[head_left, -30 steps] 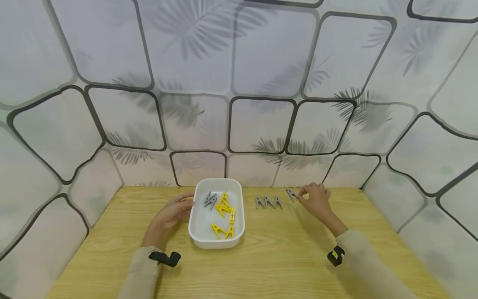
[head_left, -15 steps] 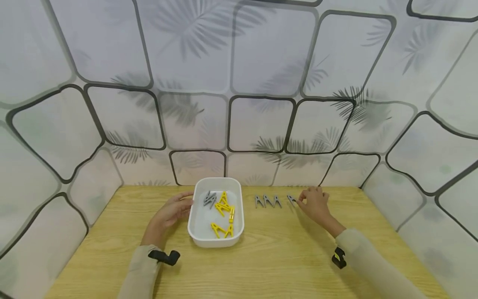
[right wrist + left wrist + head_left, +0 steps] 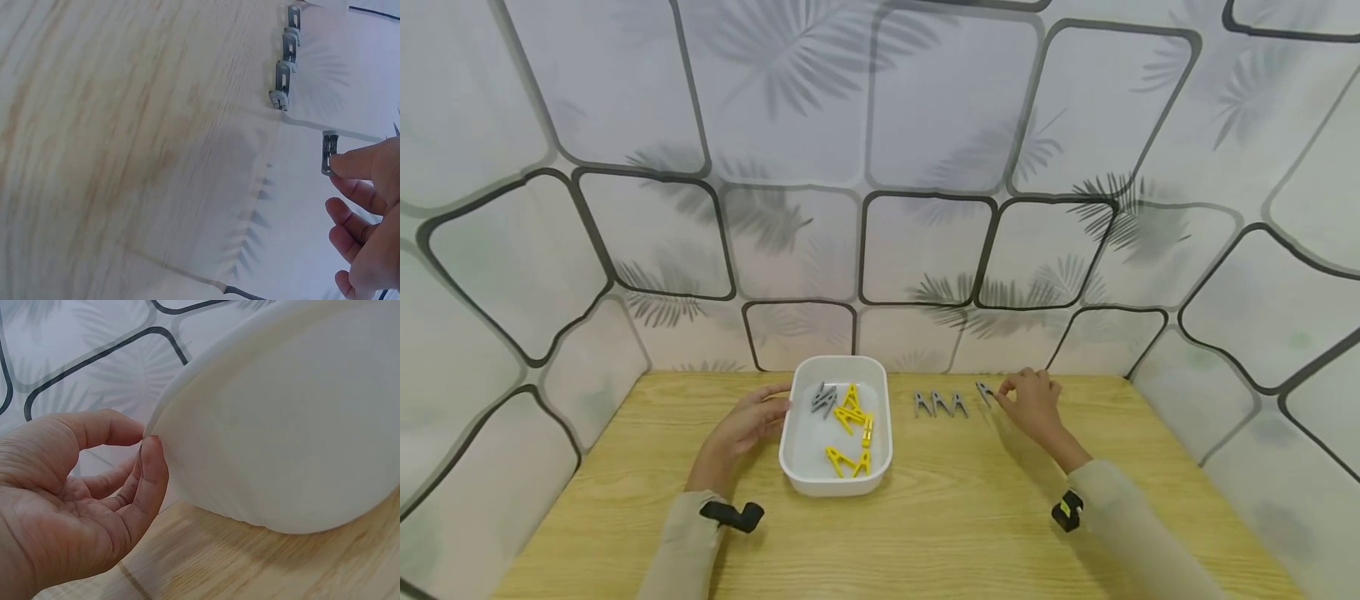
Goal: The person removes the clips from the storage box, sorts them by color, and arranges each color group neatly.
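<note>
A white plastic tub (image 3: 835, 487) stands on the wooden table, with several yellow clothespins (image 3: 847, 419) and a few grey clothespins (image 3: 823, 398) lying inside. My left hand (image 3: 752, 427) is at its left side; in the left wrist view the thumb and a finger pinch the rim (image 3: 187, 378). Three grey clothespins (image 3: 938, 404) form a row on the table, right of the tub. Farther right, my right hand (image 3: 1032, 406) pinches another grey clothespin (image 3: 329, 150) between thumb and index finger. That clothespin appears held above the table, apart from the row.
The light wooden table (image 3: 925, 533) ends against a patterned cloth backdrop (image 3: 925, 250) behind and on both sides. The row of clothespins lies near the table's back edge. Both wrists carry black camera straps (image 3: 730, 515).
Half a second ago my right hand held the grey clothespin slightly lower, about level with the row; now it is a little higher. My left hand and the tub look unchanged.
</note>
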`<state>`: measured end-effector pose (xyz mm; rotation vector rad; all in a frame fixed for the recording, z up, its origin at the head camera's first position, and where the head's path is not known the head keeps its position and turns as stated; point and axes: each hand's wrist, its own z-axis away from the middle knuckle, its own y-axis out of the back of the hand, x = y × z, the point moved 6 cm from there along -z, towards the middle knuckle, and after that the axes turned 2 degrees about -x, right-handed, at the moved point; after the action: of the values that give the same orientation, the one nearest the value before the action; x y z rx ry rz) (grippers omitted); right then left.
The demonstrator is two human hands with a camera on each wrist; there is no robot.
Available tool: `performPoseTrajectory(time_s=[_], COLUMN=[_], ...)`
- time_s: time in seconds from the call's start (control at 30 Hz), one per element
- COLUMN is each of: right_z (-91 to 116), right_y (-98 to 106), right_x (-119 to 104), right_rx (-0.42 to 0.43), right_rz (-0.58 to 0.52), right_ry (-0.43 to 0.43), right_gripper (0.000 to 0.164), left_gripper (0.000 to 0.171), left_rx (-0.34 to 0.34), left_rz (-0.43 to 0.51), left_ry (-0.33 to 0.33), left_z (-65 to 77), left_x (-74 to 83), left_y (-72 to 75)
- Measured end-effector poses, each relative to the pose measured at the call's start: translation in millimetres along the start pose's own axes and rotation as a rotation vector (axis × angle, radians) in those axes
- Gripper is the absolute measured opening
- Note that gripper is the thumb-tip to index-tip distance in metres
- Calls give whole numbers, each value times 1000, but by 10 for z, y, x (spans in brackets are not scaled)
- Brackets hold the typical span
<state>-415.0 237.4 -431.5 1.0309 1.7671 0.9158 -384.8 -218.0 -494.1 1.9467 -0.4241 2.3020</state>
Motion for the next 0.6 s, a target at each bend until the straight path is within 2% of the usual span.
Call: performPoseTrajectory(time_s=[0.3, 0.6], right_z=[-47, 0], right_y=[-102, -214], right_x=[37, 82], right_rx=[-18, -38], right_rz=[-11, -17], right_ry=[-73, -82], right_gripper=[16, 17], left_gripper=[61, 61], left_rx=[2, 13], left_rz=[18, -1], left_ry=[3, 18], left_z=[-9, 4], left_x=[14, 11], left_y=[-12, -30])
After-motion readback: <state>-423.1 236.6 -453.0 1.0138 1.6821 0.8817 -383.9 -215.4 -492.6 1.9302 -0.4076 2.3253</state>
